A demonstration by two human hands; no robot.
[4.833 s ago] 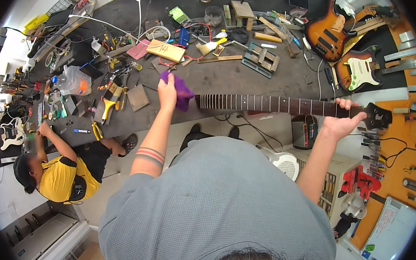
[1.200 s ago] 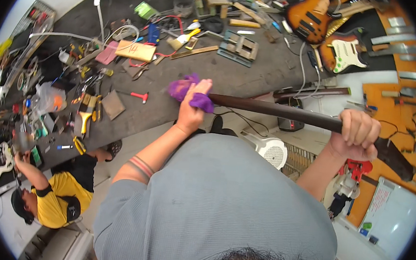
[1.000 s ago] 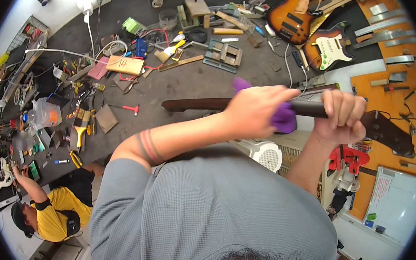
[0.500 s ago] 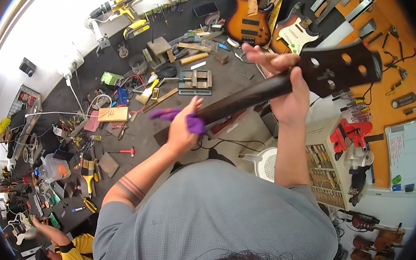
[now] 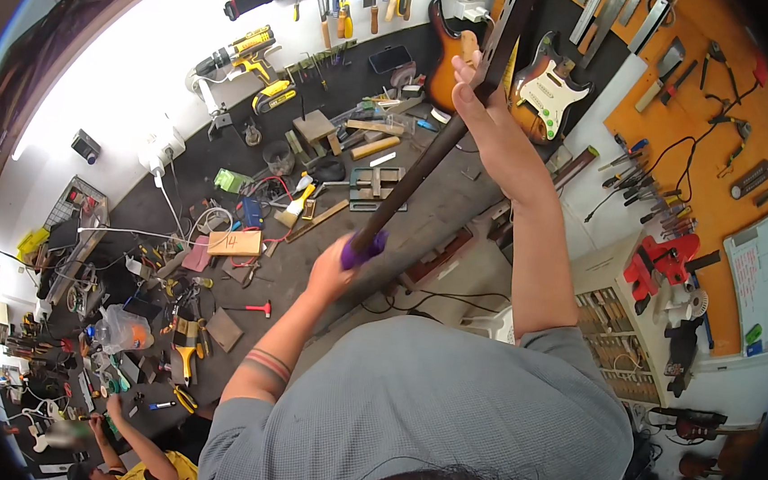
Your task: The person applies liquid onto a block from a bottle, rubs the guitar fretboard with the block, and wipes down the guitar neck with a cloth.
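A dark guitar neck [image 5: 421, 166] is raised diagonally over the bench, edge-on, its headstock [image 5: 509, 24] at the top. My right hand [image 5: 488, 126] holds it just below the headstock, thumb and fingers up along it. My left hand [image 5: 332, 272] grips a purple cloth [image 5: 368, 252] at the lower end of the neck, its fingers mostly hidden behind neck and cloth. Beyond the neck lie a metal vise [image 5: 375, 185] and a yellow-handled brush [image 5: 299, 197]. Two sunburst guitar bodies [image 5: 550, 95] rest at the back right, near my right hand.
The dark workbench [image 5: 441, 204] carries many tools, cables, wood blocks and a drill [image 5: 245, 58]. A red vise [image 5: 657, 270] and orange tool board [image 5: 684, 146] are at the right, above a drawer cabinet [image 5: 611, 339]. A co-worker in yellow [image 5: 167, 471] works at the lower left.
The neck has swung from roughly level to a steep diagonal, headstock upward. My right hand has risen with it. My left hand with the cloth is at the lower end. The camera view has shifted.
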